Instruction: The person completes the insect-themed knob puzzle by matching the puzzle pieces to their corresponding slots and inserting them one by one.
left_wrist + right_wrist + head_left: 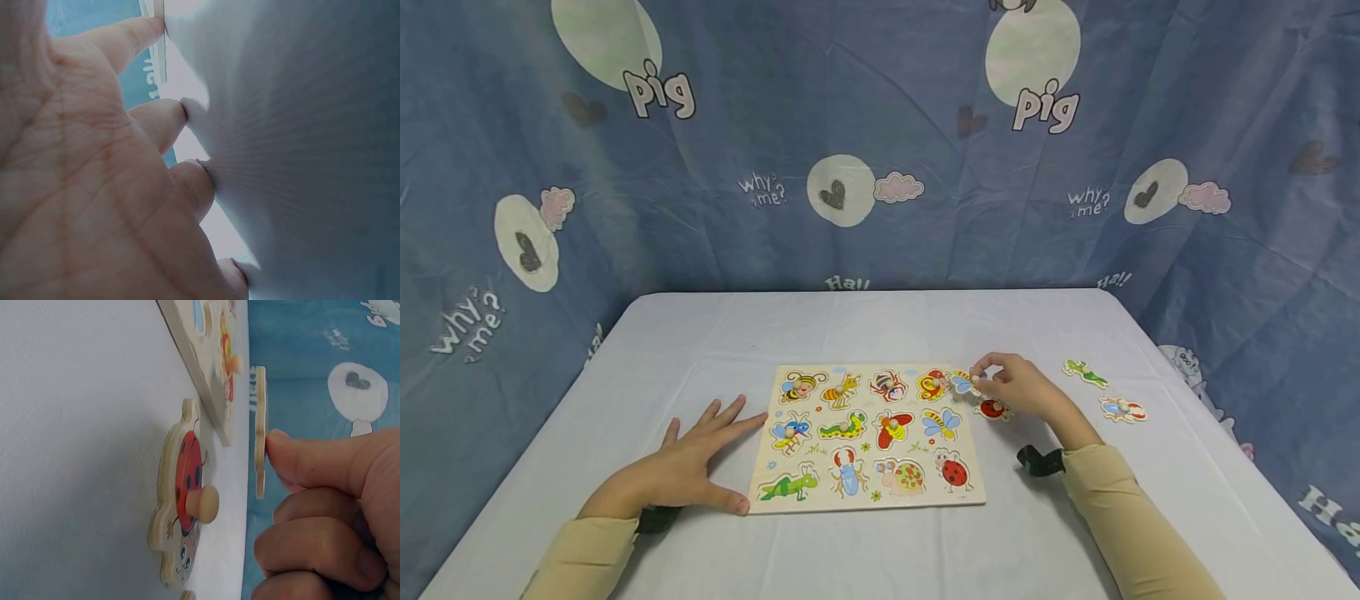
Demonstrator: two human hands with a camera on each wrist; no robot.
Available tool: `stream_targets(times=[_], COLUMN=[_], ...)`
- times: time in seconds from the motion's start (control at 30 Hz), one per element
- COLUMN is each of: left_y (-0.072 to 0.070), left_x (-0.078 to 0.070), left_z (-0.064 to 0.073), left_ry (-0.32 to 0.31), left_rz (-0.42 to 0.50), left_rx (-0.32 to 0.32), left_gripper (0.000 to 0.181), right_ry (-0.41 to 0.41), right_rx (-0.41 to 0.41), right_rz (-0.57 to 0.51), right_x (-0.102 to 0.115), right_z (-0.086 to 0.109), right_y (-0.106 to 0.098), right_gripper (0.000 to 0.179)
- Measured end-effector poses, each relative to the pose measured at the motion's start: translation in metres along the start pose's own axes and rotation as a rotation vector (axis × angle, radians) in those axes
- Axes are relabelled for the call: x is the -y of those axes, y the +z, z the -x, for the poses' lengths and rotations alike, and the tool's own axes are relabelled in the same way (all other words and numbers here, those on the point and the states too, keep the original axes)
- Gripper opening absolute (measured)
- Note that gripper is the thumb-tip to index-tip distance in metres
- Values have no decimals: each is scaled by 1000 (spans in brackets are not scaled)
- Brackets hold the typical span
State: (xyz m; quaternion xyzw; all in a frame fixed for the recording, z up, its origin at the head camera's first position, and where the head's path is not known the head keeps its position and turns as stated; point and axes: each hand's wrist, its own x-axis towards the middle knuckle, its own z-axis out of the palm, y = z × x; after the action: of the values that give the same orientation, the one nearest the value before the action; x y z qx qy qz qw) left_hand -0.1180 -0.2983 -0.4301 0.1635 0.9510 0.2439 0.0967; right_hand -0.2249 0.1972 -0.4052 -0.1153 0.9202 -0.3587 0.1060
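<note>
A wooden insect puzzle board (767, 500) lies flat on the white-covered table. My left hand (688, 462) is spread at its left side, thumb and index finger at the board's edge. In the left wrist view, the other fingertips (172, 119) press into the cloth. My right hand (1018, 385) pinches a blue-winged insect puzzle piece (962, 382) by its knob, beside the board's upper right corner. The right wrist view shows that piece (260, 425) edge-on and raised, its knob hidden by the fingers. Below it a ladybug piece (992, 409) with a wooden knob lies on the cloth.
Farther right lie a green grasshopper piece (1084, 372) and a blue beetle piece (1122, 409). Several knobbed pieces, such as the caterpillar (842, 426), sit in the board. A black wrist device (1040, 461) is by the right sleeve. Behind the table hangs a blue printed curtain (925, 242).
</note>
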Motion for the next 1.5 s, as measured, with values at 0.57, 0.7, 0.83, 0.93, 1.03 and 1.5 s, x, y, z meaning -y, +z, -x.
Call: stream_targets(times=[0.57, 0.7, 0.83, 0.93, 1.03, 1.5], left_y=[0, 0, 0, 0, 0, 0], left_x=[0, 0, -1, -1, -1, -1], left_z=[0, 0, 0, 0, 1, 1], left_ry=[-13, -9, -5, 7, 11, 13], left_rz=[11, 12, 14, 5, 7, 18], left_rx=[9, 10, 7, 0, -4, -1], left_gripper=[124, 124, 124, 123, 122, 122], right_ry=[-43, -50, -74, -85, -93, -148], right_rx=[61, 76, 98, 118, 136, 190], right_rz=[8, 12, 16, 12, -2, 40], right_x=[9, 10, 12, 13, 15, 17], right_z=[2, 1, 2, 3, 4, 4], right_y=[8, 9, 10, 11, 12, 17], right_gripper=[17, 16, 16, 16, 15, 10])
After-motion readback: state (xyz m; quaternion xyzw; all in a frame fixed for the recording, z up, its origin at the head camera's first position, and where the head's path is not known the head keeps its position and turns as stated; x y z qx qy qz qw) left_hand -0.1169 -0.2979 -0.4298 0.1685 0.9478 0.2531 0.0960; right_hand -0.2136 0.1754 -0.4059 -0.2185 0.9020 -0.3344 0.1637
